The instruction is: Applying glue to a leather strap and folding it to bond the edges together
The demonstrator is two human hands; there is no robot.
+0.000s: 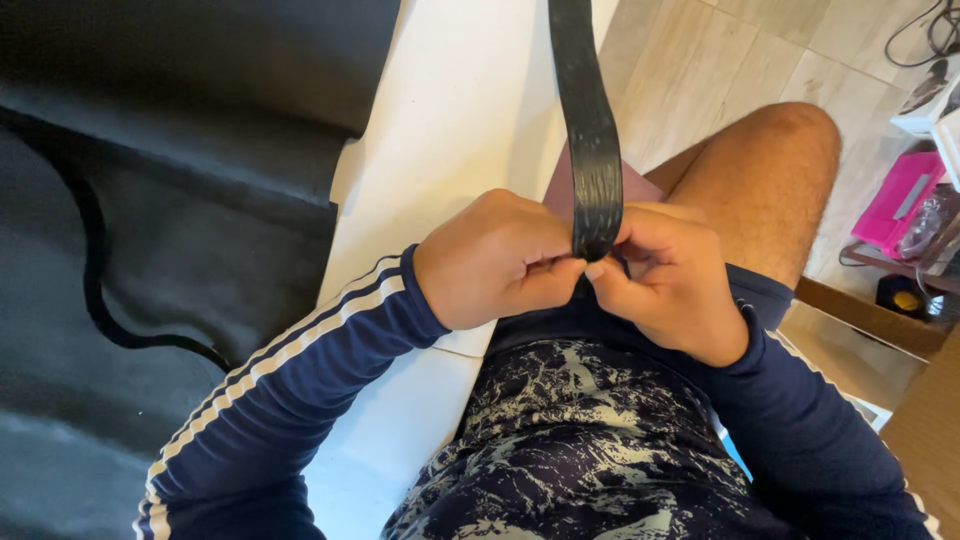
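Fingers (560,268) of the left hand (490,258) and of the right hand (672,280) are curled shut, thumbs nearly meeting, and together they pinch the lower end of a black strap (590,150). The strap rises from that pinch over the person's lap and runs out past the top of the view, along the right edge of a white desk (450,110). A dark cloth (170,150) covers the desk's left side, and a pink box (898,200) sits well off to the right.

Pale wood-plank floor (720,60) at right, white tabletop (450,110) in middle, dark grey fabric (180,150) covering left, daylight throughout.
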